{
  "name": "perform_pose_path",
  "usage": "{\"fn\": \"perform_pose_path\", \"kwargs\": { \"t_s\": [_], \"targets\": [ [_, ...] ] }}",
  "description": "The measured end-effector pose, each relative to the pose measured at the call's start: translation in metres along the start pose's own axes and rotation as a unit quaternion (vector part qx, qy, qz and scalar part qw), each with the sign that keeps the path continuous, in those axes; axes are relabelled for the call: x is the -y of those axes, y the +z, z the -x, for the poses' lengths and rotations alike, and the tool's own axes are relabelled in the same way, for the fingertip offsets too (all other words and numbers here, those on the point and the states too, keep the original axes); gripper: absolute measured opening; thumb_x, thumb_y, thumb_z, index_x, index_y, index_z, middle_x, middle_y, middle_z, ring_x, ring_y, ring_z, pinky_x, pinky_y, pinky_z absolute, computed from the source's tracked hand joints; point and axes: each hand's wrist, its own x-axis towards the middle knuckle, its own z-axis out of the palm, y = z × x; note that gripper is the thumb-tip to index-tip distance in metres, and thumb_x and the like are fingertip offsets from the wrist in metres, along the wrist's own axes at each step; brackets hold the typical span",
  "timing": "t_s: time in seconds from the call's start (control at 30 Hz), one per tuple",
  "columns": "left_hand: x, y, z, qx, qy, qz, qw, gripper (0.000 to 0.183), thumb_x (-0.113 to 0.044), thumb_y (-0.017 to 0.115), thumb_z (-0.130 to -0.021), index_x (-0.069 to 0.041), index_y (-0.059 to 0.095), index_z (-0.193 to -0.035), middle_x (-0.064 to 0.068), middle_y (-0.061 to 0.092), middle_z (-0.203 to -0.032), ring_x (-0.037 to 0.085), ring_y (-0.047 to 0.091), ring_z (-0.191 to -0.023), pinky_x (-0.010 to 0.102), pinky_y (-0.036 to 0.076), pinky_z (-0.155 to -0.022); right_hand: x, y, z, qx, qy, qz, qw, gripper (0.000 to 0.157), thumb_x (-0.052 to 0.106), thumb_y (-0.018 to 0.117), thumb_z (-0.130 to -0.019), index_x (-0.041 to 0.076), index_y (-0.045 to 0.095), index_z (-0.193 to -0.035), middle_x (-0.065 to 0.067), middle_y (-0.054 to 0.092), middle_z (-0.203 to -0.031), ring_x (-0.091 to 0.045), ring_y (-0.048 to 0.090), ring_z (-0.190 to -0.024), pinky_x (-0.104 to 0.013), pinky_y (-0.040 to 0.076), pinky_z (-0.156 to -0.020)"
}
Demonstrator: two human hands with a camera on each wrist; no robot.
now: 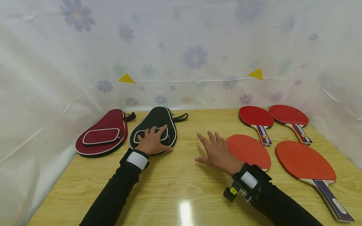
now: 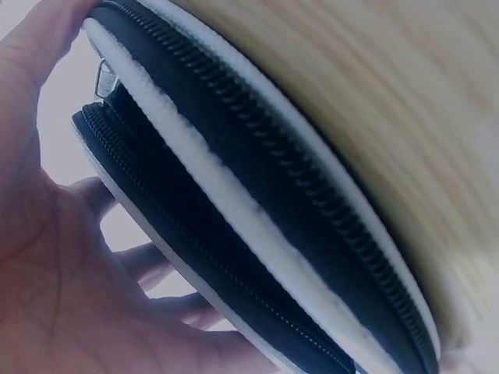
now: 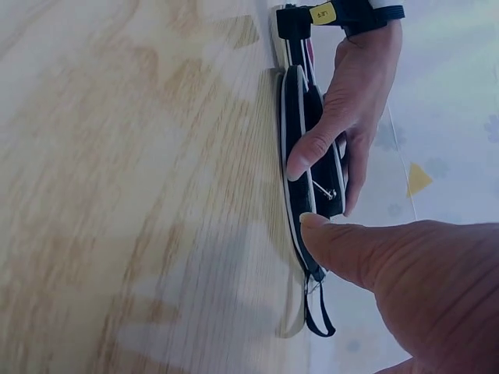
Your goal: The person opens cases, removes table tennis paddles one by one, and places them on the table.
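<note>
A black table tennis paddle case (image 1: 159,116) with white piping and a front pocket lies flat on the wooden table (image 1: 167,194), its wrist strap pointing right. My left hand (image 1: 152,142) rests over the pocket with fingers spread, thumb near the case's lower right edge. Close up in the left wrist view, the case's zipped side (image 2: 281,160) faces the camera, and the fingers reach over the pocket. To the right, my right hand (image 1: 219,153) hovers above the table with fingers spread, holding nothing, beside an orange-red paddle (image 1: 250,150) whose handle is hidden by the arm.
A dark red paddle case (image 1: 99,124) lies at the left. Other paddles lie at the right: two red ones at the back (image 1: 255,115) (image 1: 288,113) and an orange-red one (image 1: 305,160) nearer me. Flowered white sheeting (image 1: 195,37) stands around the table.
</note>
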Motion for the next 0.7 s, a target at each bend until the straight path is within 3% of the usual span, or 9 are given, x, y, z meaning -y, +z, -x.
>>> {"fn": "perform_pose_path", "kwargs": {
  "t_s": [0.33, 0.7],
  "targets": [
    [0.017, -0.004, 0.002, 0.009, -0.008, -0.009, 0.9999, 0.102, -0.055, 0.079, -0.082, -0.024, 0.023, -0.162, 0.025, 0.021, -0.162, 0.059, 0.015, -0.145, 0.082, 0.013, -0.104, -0.001, 0.001, 0.003, -0.010, -0.013, -0.004, 1.000, 0.084, 0.033, 0.080, -0.088, 0.005, 0.038, -0.154, -0.039, 0.029, -0.153, -0.063, 0.020, -0.141, -0.075, 0.018, -0.109],
    [0.018, -0.005, 0.002, 0.013, -0.008, -0.013, 0.9998, 0.103, -0.055, 0.078, -0.082, -0.024, 0.023, -0.162, 0.025, 0.021, -0.162, 0.058, 0.015, -0.145, 0.082, 0.013, -0.104, -0.002, -0.001, 0.005, -0.009, -0.015, -0.016, 1.000, 0.082, 0.031, 0.080, -0.088, 0.004, 0.038, -0.153, -0.038, 0.030, -0.153, -0.062, 0.020, -0.141, -0.074, 0.017, -0.110]
  ]
}}
